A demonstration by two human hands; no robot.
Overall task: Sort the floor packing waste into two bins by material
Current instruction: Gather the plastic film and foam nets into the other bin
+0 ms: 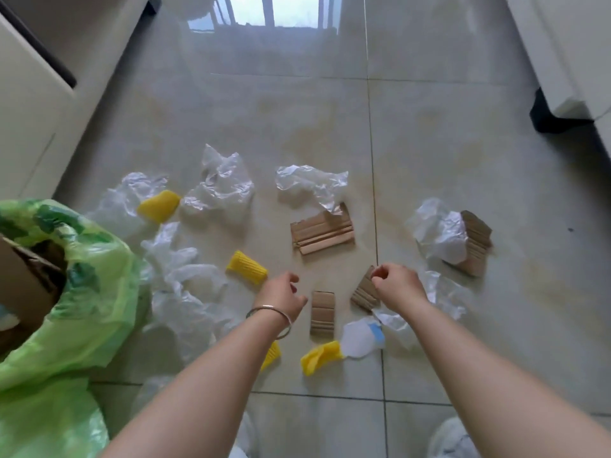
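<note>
Cardboard scrap (363, 290) sits under the right hand (395, 281), fingers curling at its top edge, probably to lift it; the left hand (283, 294) hangs loosely curled, empty. Plastic film (220, 186) lies scattered beyond; a green-lined bin (86, 259) waits left.

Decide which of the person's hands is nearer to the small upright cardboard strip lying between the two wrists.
Left. The left hand hovers just left of the cardboard strip, almost beside its top edge. The right hand is further off to its upper right, over another cardboard piece.
</note>
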